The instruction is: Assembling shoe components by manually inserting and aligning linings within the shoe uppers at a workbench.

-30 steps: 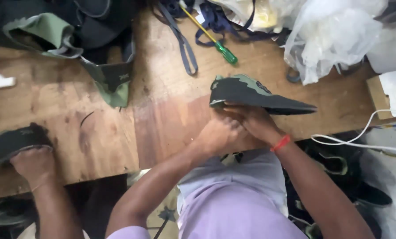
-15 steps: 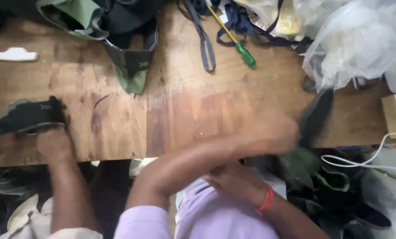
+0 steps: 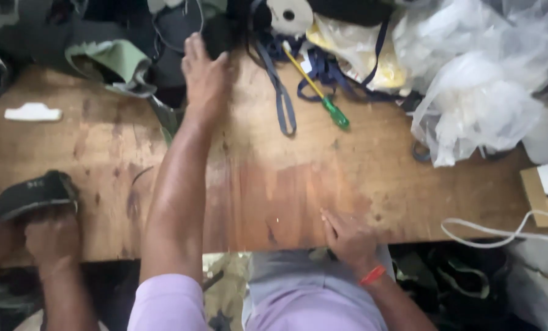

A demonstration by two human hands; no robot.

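At the bench's [image 3: 102, 159] near left edge, another person's hand [image 3: 52, 236] gripped a dark shoe piece [image 3: 29, 195]. A small white block [image 3: 33, 113] lay toward the far left corner. The left hand [image 3: 205, 76] stretched to the far edge, fingers loose on a pile of dark and green shoe pieces [image 3: 163, 43], grasping nothing clearly. A green-handled screwdriver [image 3: 320, 98] lay beside blue straps [image 3: 283, 98]. The right hand [image 3: 347, 236] rested open on the near edge. Clear plastic bags [image 3: 482, 92] crowded the far right corner.
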